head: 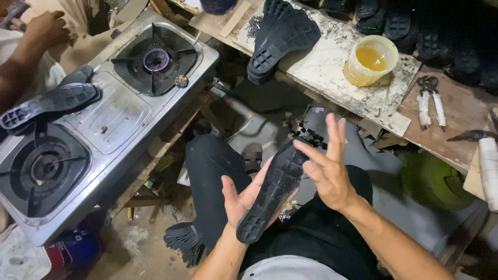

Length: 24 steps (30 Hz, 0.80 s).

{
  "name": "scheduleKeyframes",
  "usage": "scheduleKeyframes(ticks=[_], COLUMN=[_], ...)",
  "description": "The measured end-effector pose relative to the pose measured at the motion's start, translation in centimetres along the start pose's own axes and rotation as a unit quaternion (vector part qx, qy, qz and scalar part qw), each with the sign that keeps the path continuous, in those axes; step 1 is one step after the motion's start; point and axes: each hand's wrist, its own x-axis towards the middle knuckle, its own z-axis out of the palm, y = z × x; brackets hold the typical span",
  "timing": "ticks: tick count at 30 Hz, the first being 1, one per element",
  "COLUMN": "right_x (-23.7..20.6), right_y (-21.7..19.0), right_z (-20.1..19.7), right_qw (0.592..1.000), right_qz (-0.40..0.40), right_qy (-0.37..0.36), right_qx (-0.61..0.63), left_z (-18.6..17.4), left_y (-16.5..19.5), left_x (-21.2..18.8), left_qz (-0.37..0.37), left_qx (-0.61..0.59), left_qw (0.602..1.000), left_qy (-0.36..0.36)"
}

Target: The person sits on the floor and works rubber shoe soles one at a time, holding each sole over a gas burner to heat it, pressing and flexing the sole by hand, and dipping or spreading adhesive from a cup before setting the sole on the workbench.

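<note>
Over my lap, I press the black moulded rubber shoe sole between my left hand, palm up beneath it, and my right hand, fingers spread, while another black rubber sole lies on the steel two-burner gas stove.

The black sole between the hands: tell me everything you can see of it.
The black sole is a flat, shoe-shaped piece, apparently moulded rubber or plastic, with its ribbed, grid-patterned face up. It has a blocky heel section at its lower end and a toe end pointing up and to the right. It lies tilted across the open palm of the left hand, above the person's lap. The right hand presses flat against its upper edge, fingers spread and straight. Neither hand closes around it.
</note>
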Motion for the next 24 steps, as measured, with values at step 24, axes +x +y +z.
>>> scheduleKeyframes(ticks=[24], right_x=[-5.0], right_y=[-6.6], right_z=[2.1], right_qw=[0.973], right_qz=[-0.17], right_qy=[-0.041], right_qx=[-0.152], left_z=[-0.6], left_y=[-0.6], left_x=[3.0], left_qz=[0.05], left_qx=[-0.09], left_qw=[0.994], left_qy=[-0.027])
